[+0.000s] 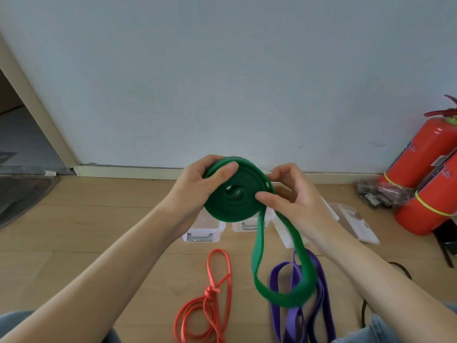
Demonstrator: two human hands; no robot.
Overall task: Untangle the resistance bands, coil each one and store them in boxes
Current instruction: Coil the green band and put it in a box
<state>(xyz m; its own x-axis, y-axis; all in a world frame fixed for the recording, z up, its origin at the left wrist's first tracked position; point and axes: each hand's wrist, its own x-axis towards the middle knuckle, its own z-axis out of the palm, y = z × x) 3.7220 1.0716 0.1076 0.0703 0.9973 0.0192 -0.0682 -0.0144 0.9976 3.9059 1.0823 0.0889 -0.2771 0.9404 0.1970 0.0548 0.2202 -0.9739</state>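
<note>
The left hand (197, 184) has its grip closed on the green band (232, 191), thumb pressed flat on the face of the coil, fingers behind, held up over the floor (111, 219). The right hand (291, 194) pinches the coil's rim, thumb tip on the outer wrap, feeding the loose loop that hangs below. To wind well, I judge, keep the left thumb firm so the wraps cannot spring — and lay each turn flat, without twist. The clear boxes (204, 231) stand open just beneath. The orange band (210, 290), knotted, and the purple band (296, 315) lie nearer on the floor, not yet coiled.
</note>
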